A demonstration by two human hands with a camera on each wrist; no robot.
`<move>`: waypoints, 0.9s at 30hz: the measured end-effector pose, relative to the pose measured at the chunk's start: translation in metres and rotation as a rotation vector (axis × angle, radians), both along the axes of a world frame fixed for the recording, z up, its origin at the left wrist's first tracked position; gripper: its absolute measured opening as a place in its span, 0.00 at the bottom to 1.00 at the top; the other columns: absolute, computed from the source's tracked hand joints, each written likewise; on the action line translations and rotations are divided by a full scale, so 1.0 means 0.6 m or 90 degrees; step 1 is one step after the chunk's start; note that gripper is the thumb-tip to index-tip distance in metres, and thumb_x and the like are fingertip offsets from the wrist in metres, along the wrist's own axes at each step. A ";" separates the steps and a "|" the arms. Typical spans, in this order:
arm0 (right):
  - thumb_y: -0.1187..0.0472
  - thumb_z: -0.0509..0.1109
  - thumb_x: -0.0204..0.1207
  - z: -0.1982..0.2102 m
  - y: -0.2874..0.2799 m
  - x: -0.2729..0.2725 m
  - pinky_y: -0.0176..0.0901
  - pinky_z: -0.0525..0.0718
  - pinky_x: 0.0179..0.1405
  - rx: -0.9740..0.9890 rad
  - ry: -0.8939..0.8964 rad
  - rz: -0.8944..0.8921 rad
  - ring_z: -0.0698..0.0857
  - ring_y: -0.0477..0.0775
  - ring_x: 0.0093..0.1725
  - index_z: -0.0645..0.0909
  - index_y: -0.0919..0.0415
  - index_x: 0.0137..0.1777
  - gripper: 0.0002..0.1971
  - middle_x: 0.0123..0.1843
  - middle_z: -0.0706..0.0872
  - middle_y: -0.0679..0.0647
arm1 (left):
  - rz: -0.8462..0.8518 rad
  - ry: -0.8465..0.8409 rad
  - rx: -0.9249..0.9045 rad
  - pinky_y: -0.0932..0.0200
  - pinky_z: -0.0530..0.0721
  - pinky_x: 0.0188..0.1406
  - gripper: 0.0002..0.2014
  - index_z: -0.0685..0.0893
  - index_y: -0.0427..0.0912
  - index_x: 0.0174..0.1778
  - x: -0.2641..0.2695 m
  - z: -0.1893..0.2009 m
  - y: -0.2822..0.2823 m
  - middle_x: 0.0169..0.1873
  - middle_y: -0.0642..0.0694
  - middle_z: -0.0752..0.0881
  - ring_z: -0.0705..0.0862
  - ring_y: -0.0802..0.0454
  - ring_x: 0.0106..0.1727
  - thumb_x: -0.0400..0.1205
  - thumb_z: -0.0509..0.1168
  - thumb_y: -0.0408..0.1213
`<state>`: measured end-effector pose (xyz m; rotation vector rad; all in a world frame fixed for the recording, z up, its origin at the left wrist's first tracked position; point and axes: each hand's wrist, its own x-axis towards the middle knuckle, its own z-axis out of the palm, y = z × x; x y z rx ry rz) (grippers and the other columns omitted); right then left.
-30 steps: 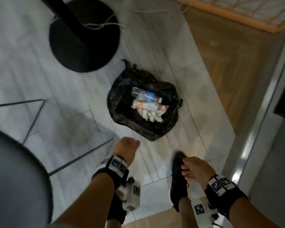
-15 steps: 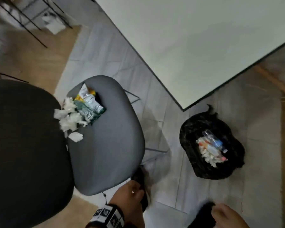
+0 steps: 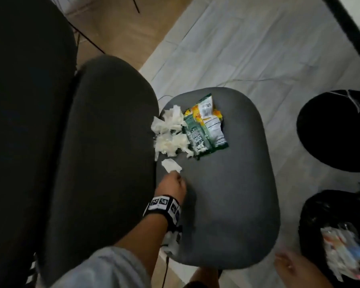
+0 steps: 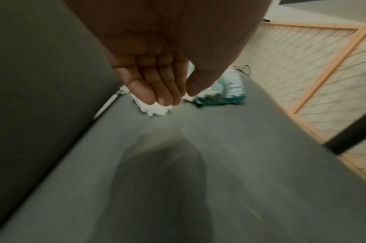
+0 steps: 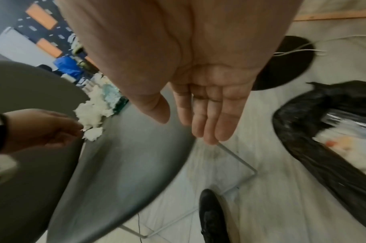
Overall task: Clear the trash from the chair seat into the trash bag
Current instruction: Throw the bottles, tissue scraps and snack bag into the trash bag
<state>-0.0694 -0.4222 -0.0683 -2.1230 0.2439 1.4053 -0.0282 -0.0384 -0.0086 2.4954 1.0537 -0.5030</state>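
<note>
The grey chair seat point(image 3: 227, 194) holds a heap of crumpled white tissues point(image 3: 168, 134), a green and yellow snack wrapper point(image 3: 206, 125) and one small loose tissue piece point(image 3: 170, 165). My left hand point(image 3: 173, 181) reaches over the seat. Its nearly straight fingertips point(image 4: 163, 100) touch the near tissue point(image 4: 157, 111), thumb close beside them, while the tissue lies on the seat. My right hand point(image 5: 186, 129) hangs open and empty, low between the seat and the black trash bag point(image 3: 312, 215). The bag point(image 5: 302, 131) stands open on the floor with bottles and wrappers inside.
The chair's dark backrest point(image 3: 104, 142) rises left of the seat, with another dark chair point(image 3: 25, 100) beyond it. A black round stand base point(image 3: 337, 129) sits right of the seat. A thin cable point(image 3: 247, 81) crosses the tiled floor. My black shoe point(image 5: 213, 218) is under the seat's front.
The head view swung from the trash bag to the chair seat. My left hand rose from below the seat's front edge to the small tissue piece. The right hand stayed low by the bag.
</note>
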 end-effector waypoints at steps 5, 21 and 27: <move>0.53 0.75 0.74 0.096 0.176 0.101 0.46 0.84 0.59 0.018 -0.070 0.131 0.89 0.46 0.48 0.73 0.27 0.41 0.17 0.49 0.89 0.46 | -0.103 -0.115 0.104 0.45 0.78 0.70 0.34 0.72 0.56 0.76 0.102 -0.039 0.128 0.73 0.42 0.72 0.71 0.40 0.73 0.74 0.70 0.59; 0.50 0.68 0.78 0.128 0.419 0.256 0.48 0.85 0.55 0.070 -0.291 0.296 0.84 0.45 0.47 0.79 0.49 0.65 0.16 0.62 0.77 0.46 | 0.321 -0.225 -0.109 0.60 0.80 0.59 0.12 0.78 0.52 0.50 0.085 -0.072 0.100 0.60 0.53 0.72 0.81 0.51 0.58 0.79 0.68 0.30; 0.50 0.73 0.73 0.094 0.566 0.301 0.49 0.81 0.68 0.144 -0.394 0.343 0.81 0.54 0.64 0.75 0.47 0.73 0.28 0.77 0.69 0.51 | 0.455 -0.301 -0.204 0.74 0.77 0.43 0.12 0.76 0.54 0.57 -0.005 -0.029 0.054 0.59 0.51 0.78 0.82 0.63 0.48 0.83 0.61 0.32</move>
